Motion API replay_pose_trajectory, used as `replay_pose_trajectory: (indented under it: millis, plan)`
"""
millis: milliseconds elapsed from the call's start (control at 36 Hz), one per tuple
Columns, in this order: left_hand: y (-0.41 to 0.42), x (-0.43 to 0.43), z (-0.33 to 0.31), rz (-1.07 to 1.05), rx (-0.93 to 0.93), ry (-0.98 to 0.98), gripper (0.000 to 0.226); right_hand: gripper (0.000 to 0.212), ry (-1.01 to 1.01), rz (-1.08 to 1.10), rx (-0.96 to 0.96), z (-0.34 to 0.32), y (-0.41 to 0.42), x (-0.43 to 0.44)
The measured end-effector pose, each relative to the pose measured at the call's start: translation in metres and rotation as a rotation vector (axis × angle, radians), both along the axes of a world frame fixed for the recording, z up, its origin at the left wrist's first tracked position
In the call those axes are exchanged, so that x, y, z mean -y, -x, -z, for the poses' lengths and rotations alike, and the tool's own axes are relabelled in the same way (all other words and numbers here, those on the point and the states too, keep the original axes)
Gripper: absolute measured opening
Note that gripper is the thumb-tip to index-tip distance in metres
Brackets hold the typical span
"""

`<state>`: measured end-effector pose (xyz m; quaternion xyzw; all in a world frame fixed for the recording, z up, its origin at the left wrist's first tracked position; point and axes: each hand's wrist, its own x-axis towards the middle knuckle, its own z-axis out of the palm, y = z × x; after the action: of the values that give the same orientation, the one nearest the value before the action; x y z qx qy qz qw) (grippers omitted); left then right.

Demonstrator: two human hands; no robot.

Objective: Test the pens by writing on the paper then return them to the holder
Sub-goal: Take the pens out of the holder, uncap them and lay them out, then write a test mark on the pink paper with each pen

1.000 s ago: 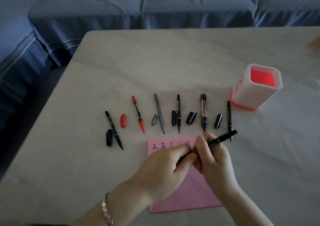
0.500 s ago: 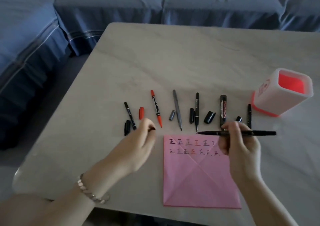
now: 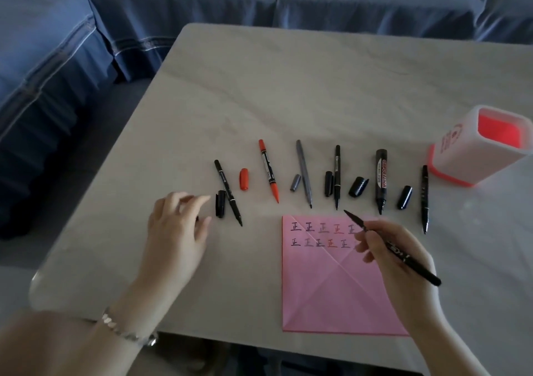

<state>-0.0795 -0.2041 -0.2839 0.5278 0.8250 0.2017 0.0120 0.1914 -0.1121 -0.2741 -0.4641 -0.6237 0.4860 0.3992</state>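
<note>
Right hand (image 3: pixel 395 263), lower right of frame, is grasping a black pen (image 3: pixel 403 256) btwn thumb and fingers, writing-style; uncapped tip points up-left, just above the top edge of the pink paper (image 3: pixel 326 295), rear end sticks out lower right past the hand. Paper lies flat w/ diagonal creases, center-right bottom of frame, near the table's front edge; two rows of small handwritten characters across its top, in black, grey and red ink, right end of the rows hidden by the hand. Left hand (image 3: pixel 177 231), left of center, hovers over the table (image 3: pixel 288 87) w/ fingers loosely curled, released, nothing visibly in it; fingertips sit just beside a black cap (image 3: pixel 220 204), can't tell if touching. Bracelet (image 3: pixel 127 328) on the left wrist. Above the paper, a row of uncapped pens, tips toward the viewer: thin black pen (image 3: pixel 227 192), red pen (image 3: pixel 268 171) w/ red cap (image 3: pixel 244 179) to its left, grey pen (image 3: pixel 304 172) w/ grey cap (image 3: pixel 295 182), another black pen (image 3: pixel 337 175), thick black marker (image 3: pixel 381 179), and a far-right black pen (image 3: pixel 424 198). Pen holder (image 3: pixel 461 156), white w/ red inside, stands at right edge of frame, well apart from both hands. Blue sofa (image 3: pixel 202 6) fills the top of frame.
</note>
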Motion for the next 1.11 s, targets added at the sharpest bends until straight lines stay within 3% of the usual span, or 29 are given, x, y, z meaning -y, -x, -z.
replay_pose_trajectory:
  millis: [111, 194, 278, 361, 528, 722, 944, 1111]
  plan:
    - [-0.047, 0.005, -0.011, 0.173, 0.330, 0.012, 0.031, 0.016, -0.146, 0.030, 0.222, 0.005, -0.019, 0.004]
    - [-0.080, 0.009, -0.002, 0.157, 0.520, 0.068, 0.043, 0.022, -0.246, -0.008, 0.474, 0.007, -0.034, 0.007]
    - [-0.096, 0.006, 0.002, 0.096, 0.604, 0.061, 0.046, 0.032, -0.215, 0.008, 0.626, 0.013, -0.043, 0.011]
    - [-0.103, 0.001, 0.001, 0.066, 0.677, 0.071, 0.041, 0.045, -0.147, -0.006, 0.684, 0.018, -0.047, 0.014]
    - [-0.109, -0.007, 0.005, 0.029, 0.797, 0.084, 0.035, 0.047, -0.159, -0.016, 0.662, 0.021, -0.041, 0.015]
    - [-0.113, -0.005, 0.012, 0.127, 0.692, 0.034, 0.041, 0.046, -0.132, 0.005, 0.658, 0.030, -0.044, 0.013]
    - [-0.112, 0.007, 0.018, 0.325, 0.384, 0.124, 0.045, 0.046, -0.153, -0.003, 0.662, 0.032, -0.043, 0.015]
    - [-0.112, 0.008, 0.030, 0.322, 0.267, 0.100, 0.043, 0.044, -0.139, 0.004, 0.655, 0.031, -0.042, 0.017]
